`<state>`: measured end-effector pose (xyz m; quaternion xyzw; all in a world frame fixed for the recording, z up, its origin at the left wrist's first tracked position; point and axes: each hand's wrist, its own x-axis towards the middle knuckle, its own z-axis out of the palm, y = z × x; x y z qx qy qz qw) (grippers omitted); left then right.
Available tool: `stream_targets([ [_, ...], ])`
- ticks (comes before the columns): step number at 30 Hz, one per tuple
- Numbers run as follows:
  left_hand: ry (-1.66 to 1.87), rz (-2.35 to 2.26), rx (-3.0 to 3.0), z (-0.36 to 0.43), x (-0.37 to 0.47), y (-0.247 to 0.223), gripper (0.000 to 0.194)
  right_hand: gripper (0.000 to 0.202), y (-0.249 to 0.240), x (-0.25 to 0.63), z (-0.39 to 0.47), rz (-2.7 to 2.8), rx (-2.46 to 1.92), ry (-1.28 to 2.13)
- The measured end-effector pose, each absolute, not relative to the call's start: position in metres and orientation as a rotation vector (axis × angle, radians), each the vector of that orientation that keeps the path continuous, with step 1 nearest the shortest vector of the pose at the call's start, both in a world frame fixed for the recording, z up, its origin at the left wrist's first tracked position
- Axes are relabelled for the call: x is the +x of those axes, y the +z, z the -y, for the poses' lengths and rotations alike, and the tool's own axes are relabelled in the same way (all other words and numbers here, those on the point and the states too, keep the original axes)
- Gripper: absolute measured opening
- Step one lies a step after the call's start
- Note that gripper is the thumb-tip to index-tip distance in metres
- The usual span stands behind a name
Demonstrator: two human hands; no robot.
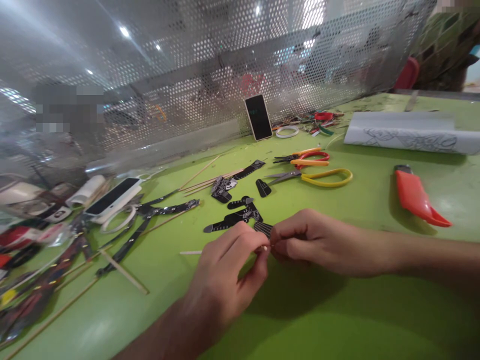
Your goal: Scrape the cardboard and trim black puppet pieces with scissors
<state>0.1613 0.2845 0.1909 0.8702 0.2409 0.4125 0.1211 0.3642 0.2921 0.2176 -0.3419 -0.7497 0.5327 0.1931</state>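
Note:
My left hand (pixel 232 270) is closed around a thin pale stick (pixel 190 253). One end sticks out to the left, and its tip shows between thumb and forefinger. Close against it, my right hand (pixel 311 242) pinches at the stick's tip; whatever is between those fingertips is too small to make out. Just beyond my hands lie black cut-out figure pieces (pixel 243 215) with white line patterns. A striped dark piece (pixel 263 228) is partly covered by my right fingers. Farther back are a small black piece (pixel 263 188) and a patterned black cut-out (pixel 224 188).
Yellow-handled scissors (pixel 326 177) and orange-handled pliers (pixel 309 156) lie beyond my right hand. A red cutter (pixel 420 195) and a paper roll (pixel 408 135) are to the right. A phone (pixel 258 117) leans upright at the back. Sticks and jointed black strips (pixel 138 230) clutter the left.

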Motion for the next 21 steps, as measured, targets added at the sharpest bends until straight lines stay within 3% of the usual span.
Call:
stream_targets([
  [21, 1.014, -0.751, 2.645, -0.283, 0.164, 0.186, 0.008, 0.016, 0.206, 0.362, -0.289, 2.293, -0.963, 1.205],
])
